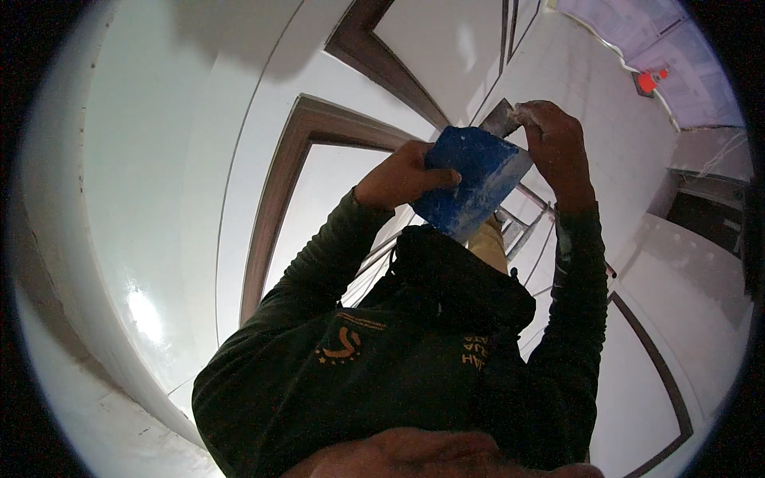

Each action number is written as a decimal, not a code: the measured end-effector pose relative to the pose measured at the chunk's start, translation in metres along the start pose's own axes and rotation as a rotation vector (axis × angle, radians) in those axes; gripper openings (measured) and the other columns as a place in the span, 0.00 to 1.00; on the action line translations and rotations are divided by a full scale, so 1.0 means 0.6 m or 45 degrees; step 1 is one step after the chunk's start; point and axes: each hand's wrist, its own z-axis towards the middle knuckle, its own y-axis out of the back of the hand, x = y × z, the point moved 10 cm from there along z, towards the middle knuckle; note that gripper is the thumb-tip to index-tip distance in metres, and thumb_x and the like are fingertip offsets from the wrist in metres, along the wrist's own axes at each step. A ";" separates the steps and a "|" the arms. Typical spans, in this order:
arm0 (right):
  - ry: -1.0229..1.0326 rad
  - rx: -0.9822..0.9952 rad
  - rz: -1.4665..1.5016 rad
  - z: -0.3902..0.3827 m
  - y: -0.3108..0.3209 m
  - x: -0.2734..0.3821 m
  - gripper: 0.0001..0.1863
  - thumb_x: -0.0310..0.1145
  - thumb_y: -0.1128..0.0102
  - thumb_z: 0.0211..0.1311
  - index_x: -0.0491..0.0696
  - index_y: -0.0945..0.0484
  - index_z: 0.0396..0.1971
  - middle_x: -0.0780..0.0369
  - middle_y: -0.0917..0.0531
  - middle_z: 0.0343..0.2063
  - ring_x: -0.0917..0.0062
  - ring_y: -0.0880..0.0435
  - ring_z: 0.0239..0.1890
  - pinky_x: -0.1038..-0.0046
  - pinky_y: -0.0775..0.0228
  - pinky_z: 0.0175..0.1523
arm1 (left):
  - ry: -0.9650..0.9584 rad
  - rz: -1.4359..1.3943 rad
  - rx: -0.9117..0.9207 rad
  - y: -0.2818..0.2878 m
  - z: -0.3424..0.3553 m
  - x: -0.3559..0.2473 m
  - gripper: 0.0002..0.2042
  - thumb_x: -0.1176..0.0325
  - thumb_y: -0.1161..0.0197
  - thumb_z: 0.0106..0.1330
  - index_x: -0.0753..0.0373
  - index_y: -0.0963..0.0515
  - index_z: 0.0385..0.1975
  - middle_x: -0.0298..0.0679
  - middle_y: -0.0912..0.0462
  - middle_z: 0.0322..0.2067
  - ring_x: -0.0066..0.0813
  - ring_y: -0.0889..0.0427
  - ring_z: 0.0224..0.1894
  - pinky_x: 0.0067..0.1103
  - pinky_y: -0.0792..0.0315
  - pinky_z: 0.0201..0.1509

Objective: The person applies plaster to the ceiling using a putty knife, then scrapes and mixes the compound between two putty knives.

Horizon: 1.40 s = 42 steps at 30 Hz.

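- Holding, left hand (410, 177): closed on the left edge of a blue plate (470, 179), thumb flat across the near face, fingers behind; a pinch that presumably keeps the face steady and turned toward the wearer.
- Right hand (554, 143): fingers closed on a small grey blade (500, 119) at the plate's upper right; the grip, near one end, seems meant to leave most of the blade free. Contact between blade and plate: cannot be told.
- Position: both pieces right of centre, upper half of the frame, held up before the body, likely for close sight and reach.
- Plate, condition: flat, broad, tilted; deep blue, scuffed, with whitish smears toward the lower right; pale grey strip along the right edge, metal or residue uncertain.
- Blade, condition: flat, straight-sided, dull, pale residue by the fingertips.
- Surroundings: brown frame (271, 207) left of centre; ladder (519, 231) below the right wrist; orange cone (655, 80) beside pale sheeting (677, 44), upper right.
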 end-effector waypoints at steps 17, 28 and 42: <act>-0.050 0.099 0.314 0.026 -0.036 -0.022 0.09 0.23 0.46 0.52 0.38 0.22 0.34 0.52 0.20 0.28 0.64 0.19 0.31 0.70 0.28 0.38 | 0.030 0.054 -0.033 0.017 0.011 0.021 0.22 0.64 0.37 0.57 0.73 0.30 0.47 0.49 0.20 0.37 0.34 0.17 0.32 0.27 0.21 0.39; -0.647 -0.317 1.332 0.113 -0.087 -0.138 0.09 0.27 0.43 0.55 0.37 0.24 0.34 0.61 0.22 0.21 0.83 0.25 0.22 0.81 0.32 0.28 | 0.162 -0.098 -0.385 0.101 -0.013 0.013 0.16 0.69 0.38 0.56 0.69 0.27 0.43 0.45 0.21 0.37 0.33 0.20 0.39 0.30 0.23 0.45; 0.465 -0.862 2.569 0.664 0.017 0.071 0.10 0.28 0.41 0.52 0.35 0.26 0.26 0.59 0.24 0.21 0.76 0.24 0.23 0.73 0.30 0.29 | 0.131 -0.617 -1.083 0.229 -0.231 0.040 0.20 0.72 0.40 0.56 0.75 0.34 0.46 0.50 0.23 0.39 0.40 0.20 0.39 0.34 0.23 0.44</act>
